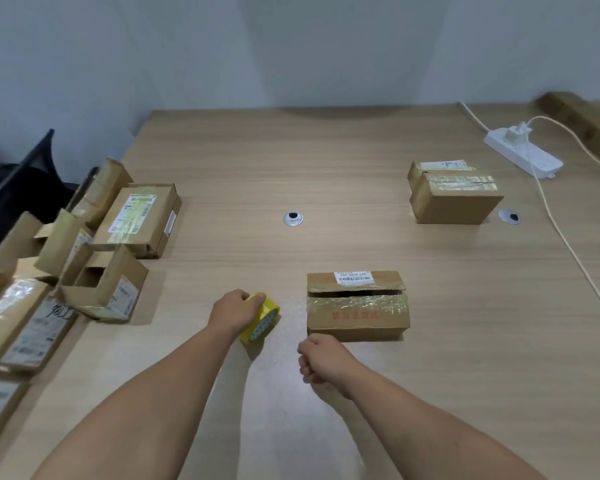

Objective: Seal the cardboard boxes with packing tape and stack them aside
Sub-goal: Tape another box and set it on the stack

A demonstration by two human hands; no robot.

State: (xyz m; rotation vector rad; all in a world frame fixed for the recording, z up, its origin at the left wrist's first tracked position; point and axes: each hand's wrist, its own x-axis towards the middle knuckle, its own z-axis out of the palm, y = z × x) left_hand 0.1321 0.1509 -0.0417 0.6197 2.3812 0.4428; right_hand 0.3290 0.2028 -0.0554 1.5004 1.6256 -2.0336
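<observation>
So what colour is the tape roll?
Yellow. The tape roll in the left hand shows best in the head view.

Light wood-grain table (326, 161) against plain pale walls (291, 46).
Round metal cable grommet (293, 218) mid-table, second grommet (509, 216) further right; white power strip (522, 153) with charger far right.

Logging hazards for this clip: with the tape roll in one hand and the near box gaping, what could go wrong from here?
1. The near box has a gap between its flaps and wrinkled old tape; new tape may bond poorly there.
2. The left hand grips the tape roll away from the box, so a pulled strip could sag and stick to the table.
3. The white cable could snag boxes moved right.
</observation>
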